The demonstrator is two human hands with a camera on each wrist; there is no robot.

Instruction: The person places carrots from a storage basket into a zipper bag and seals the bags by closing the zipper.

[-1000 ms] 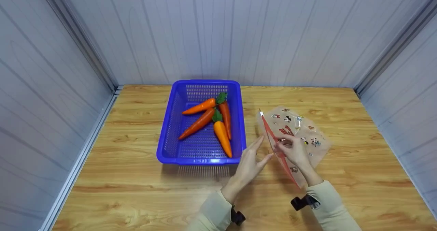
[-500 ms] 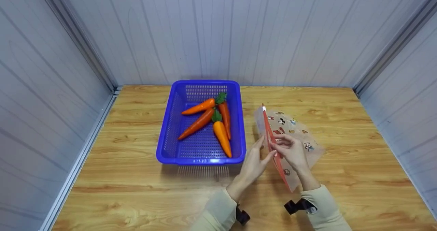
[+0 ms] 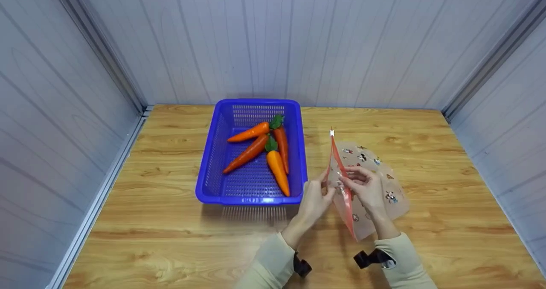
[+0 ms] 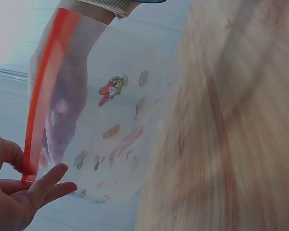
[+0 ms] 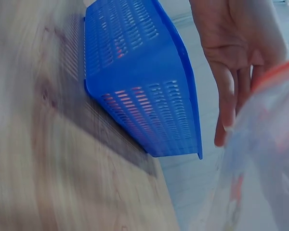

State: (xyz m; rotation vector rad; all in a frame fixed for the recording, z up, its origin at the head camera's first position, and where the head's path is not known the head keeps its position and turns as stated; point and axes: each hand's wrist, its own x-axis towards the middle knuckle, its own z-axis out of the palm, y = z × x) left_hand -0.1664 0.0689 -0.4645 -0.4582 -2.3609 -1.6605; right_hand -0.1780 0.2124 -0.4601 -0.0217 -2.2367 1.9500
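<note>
Here I see four carrots (image 3: 278,173) in the blue basket (image 3: 249,201); beside it, left hand (image 3: 313,200) and right hand (image 3: 367,191) pinch opposite edges of the clear bag (image 3: 390,186), mouth parted.

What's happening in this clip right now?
A person is holding open a clear, cartoon-printed bag with a red-edged mouth. The left hand pinches one edge and the right hand the other, with the mouth parted between them. A white slider sits at the bag's far end. To the left of the bag, four carrots lie in a blue basket, with neither hand on them.
</note>
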